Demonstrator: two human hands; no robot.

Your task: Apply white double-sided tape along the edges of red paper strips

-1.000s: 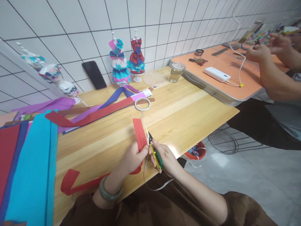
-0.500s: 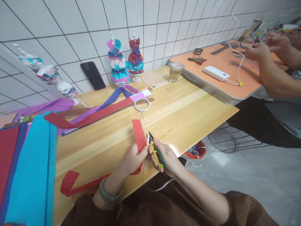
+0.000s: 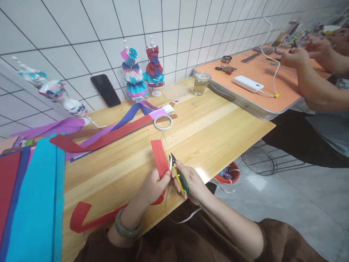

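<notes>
A long red strip [image 3: 160, 156] is pinched in my left hand [image 3: 155, 186], its upper end standing free and the rest running left along the table's front. My right hand [image 3: 190, 181] is closed around small thread snips [image 3: 180, 179] with a yellow and a green handle. The dark blades point up, close beside my left thumb and the red strip. A thin white tape [image 3: 171, 163] lies at the blades, and a narrow pale ribbon [image 3: 188, 217] loops down below my hands. A tape roll [image 3: 163, 122] lies behind them.
Coloured strips and a turquoise sheet [image 3: 35, 196] cover the left. Along the wall are a phone [image 3: 105, 90], dressed figures [image 3: 155, 67] and a cup [image 3: 202, 83]. An orange table [image 3: 261, 76] with a white device and another person's hands [image 3: 297, 56] is at right.
The blades of the snips look closer together around the white tape. The view has shifted slightly; both hands keep nearly the same place and hold.
</notes>
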